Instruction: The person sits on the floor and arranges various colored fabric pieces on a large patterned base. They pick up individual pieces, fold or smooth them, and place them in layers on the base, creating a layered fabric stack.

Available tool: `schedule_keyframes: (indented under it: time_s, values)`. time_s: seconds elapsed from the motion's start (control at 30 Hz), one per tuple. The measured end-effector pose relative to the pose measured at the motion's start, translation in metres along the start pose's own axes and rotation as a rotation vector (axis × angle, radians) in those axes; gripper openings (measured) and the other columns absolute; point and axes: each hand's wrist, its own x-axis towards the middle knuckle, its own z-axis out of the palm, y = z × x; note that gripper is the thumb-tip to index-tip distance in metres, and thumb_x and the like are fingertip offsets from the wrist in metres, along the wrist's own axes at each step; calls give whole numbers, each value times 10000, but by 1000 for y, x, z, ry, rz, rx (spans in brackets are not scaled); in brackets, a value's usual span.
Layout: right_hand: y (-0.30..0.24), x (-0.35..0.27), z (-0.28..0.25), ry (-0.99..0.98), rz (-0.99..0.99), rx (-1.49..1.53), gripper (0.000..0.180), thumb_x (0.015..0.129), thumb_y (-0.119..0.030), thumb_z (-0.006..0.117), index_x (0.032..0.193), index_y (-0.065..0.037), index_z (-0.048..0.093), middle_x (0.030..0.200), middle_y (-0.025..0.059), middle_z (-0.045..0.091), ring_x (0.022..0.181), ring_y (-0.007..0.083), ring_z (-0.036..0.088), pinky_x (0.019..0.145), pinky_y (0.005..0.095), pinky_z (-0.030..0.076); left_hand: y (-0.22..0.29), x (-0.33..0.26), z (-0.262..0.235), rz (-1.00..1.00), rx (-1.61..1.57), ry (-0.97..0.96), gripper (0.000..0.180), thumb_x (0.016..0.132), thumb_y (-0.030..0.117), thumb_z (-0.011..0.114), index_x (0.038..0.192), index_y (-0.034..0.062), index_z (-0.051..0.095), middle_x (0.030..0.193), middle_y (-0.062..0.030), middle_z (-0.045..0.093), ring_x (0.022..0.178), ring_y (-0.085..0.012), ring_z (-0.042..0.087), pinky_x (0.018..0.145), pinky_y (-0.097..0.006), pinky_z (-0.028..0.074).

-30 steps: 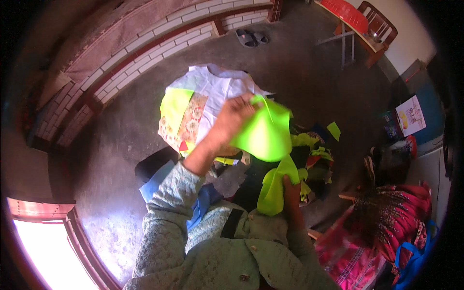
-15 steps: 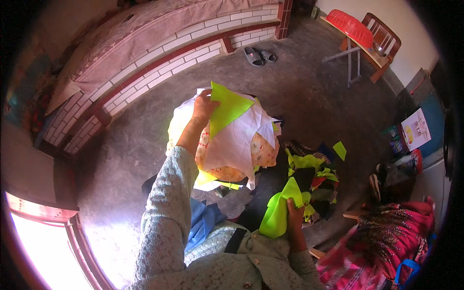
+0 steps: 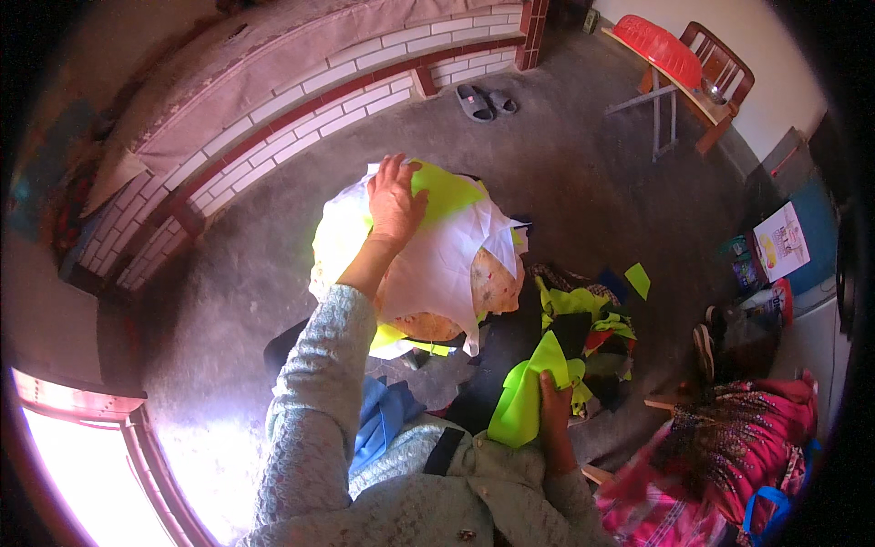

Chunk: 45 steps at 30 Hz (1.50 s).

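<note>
Head camera view: A person in a pale grey-green quilted sleeve (image 3: 319, 374) spreads a left hand (image 3: 396, 206) over a yellow-green piece of cloth (image 3: 451, 193) on the far side of a rounded, floral-covered bundle (image 3: 497, 283). The left hand's fingers (image 3: 386, 170) are extended and held slightly apart, the thumb out to the right; the cloth is blurred there, so whether they press on it or only graze it is hard to tell. White fabric (image 3: 428, 264) drapes the middle of the bundle beneath the piece, with floral print showing on its near and right sides.

Nearer the body and to the right, the right hand (image 3: 556, 406) grips a folded yellow-green cloth (image 3: 519, 406), its fingers closed narrowly along the right edge, one corner pointing up and away. Just beyond it, a heap of scraps (image 3: 571, 304) in yellow-green, black and red lies on the floor (image 3: 237, 273), and a single yellow-green scrap (image 3: 638, 281) rests apart to its right. Blue cloth (image 3: 381, 415) bunches at near left. Grey slippers (image 3: 476, 103) sit at the far side, by a white-brick ledge (image 3: 342, 112), while a red-pink garment (image 3: 756, 419) fills the near right.
</note>
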Motion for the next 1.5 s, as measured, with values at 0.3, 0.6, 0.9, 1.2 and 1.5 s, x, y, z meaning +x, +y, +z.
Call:
schedule_keyframes:
  time_s: [0.3,0.6,0.9,1.2,1.5]
  values:
    - [-5,0,8,20,-28,-48,329,877,-197,624,1120,9,544,1033,68,595,900,149,574,757,290,472,-7,-26,11,165,198,-291,430,909,357,451,1280,142,489,1349,-78,456,1289,-255,368,1036,-567,235]
    - [-5,0,7,-16,22,78,243,894,-161,587,1062,16,580,954,45,623,825,141,584,719,278,470,113,-154,-52,117,-887,-282,240,772,19,659,1008,38,616,1059,-125,623,999,-304,586,852,-368,461]
    - [-1,-7,11,-3,-223,-120,193,869,-113,612,1018,5,583,932,72,633,809,137,584,690,286,465,146,-249,-8,-225,-1146,-640,203,814,9,658,1009,12,600,924,-58,638,789,-91,608,680,-234,504]
    - [13,-20,9,-151,-635,-832,387,742,-98,632,1110,-16,545,1023,181,571,985,385,535,837,466,415,151,-245,-17,-209,-1027,-635,350,787,284,717,937,-4,588,851,-102,615,759,-161,593,650,-298,469]
    - [-20,-27,13,-346,-377,-643,485,772,-328,707,1114,-16,562,1057,142,588,983,298,566,830,396,439,142,-254,-2,-169,-921,-596,239,767,185,651,889,3,555,866,-200,605,767,-388,601,640,-414,477]
